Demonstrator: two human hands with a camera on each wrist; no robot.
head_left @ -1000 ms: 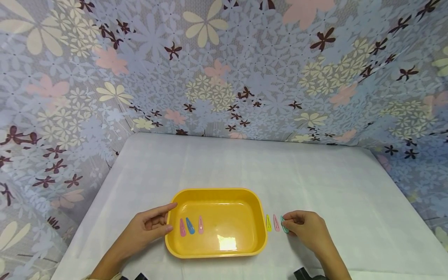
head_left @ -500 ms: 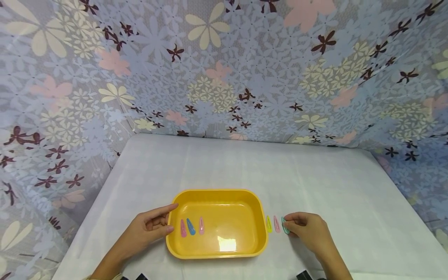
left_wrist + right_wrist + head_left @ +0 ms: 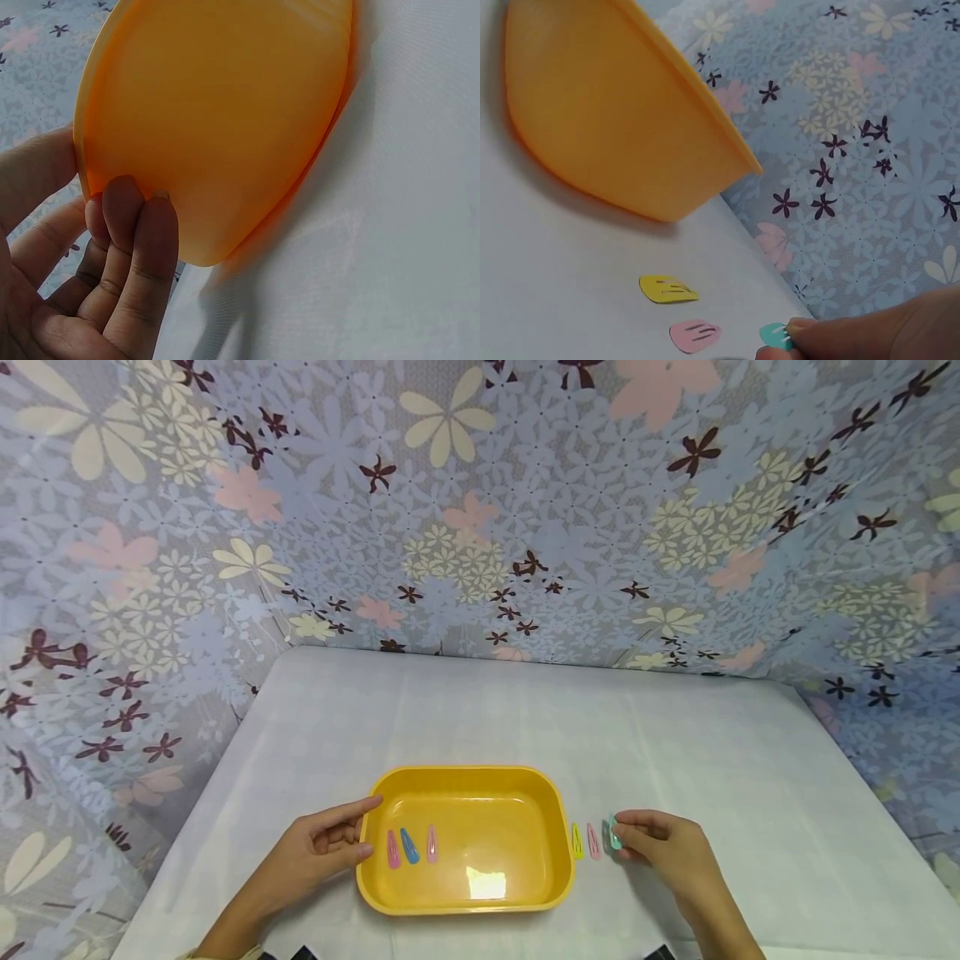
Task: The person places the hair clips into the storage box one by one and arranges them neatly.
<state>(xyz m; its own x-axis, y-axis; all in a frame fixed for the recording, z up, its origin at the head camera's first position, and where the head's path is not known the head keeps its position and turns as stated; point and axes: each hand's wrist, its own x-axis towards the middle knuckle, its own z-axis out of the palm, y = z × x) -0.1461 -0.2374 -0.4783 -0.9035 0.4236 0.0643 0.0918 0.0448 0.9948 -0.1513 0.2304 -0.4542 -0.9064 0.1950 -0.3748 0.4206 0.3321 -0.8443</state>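
Note:
A yellow plastic tray [image 3: 480, 912] stands on the white-covered table. My left hand [image 3: 318, 852] holds its left end, thumb and index fingertip at the rim; in the left wrist view, curled fingers [image 3: 154, 262] press its outer wall. Inside lie a pink snap hair clip [image 3: 393, 849], a blue one [image 3: 408, 845] and a paler pink one [image 3: 432, 843]. Right of the tray, my right hand [image 3: 667, 843] pinches a teal snap hair clip [image 3: 615, 832] between thumb and finger, raised over the cloth. A yellow clip [image 3: 577, 842] and a pink clip [image 3: 593, 842] lie between tray and hand.
White cloth [image 3: 480, 710] covers the table around and behind the tray. A floral curtain [image 3: 480, 527] hangs along the back and both sides. Black wrist gear [image 3: 302, 953] shows at the bottom edge.
The teal clip, earlier flat on the cloth under my right fingertips, is now lifted and tilted up in a pinch. My left hand, the tray and the other clips keep their places.

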